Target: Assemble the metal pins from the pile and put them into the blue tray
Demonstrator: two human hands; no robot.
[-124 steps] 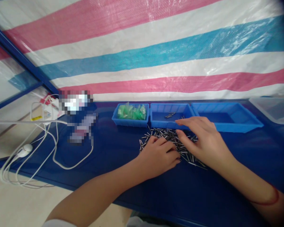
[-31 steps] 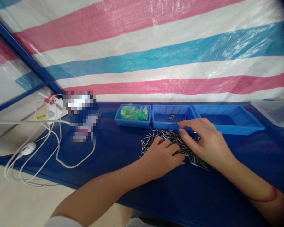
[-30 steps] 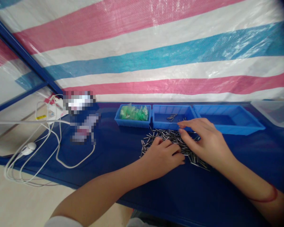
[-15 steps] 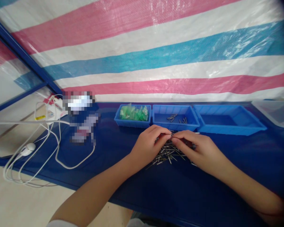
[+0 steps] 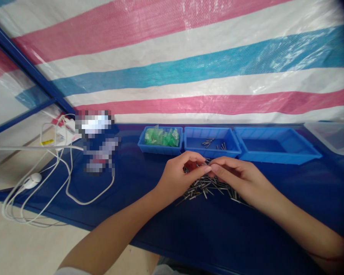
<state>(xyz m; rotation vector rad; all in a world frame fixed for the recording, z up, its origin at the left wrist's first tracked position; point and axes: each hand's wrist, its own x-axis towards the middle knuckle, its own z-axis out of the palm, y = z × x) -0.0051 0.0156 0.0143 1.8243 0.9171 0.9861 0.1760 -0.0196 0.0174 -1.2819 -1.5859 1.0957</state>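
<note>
Recorded metal pins (image 5: 203, 188) heaped on bench (image 5: 223, 233), beneath and between left hand (image 5: 176, 173) and right hand (image 5: 243, 176); noted hands pinched narrow, touching; could not tell contents.

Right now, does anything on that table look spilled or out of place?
Loose metal pins lie heaped on the blue table, outside the blue bins, like a spill, though perhaps deliberately. At far left, white cables loop untidily past the table edge.
</note>
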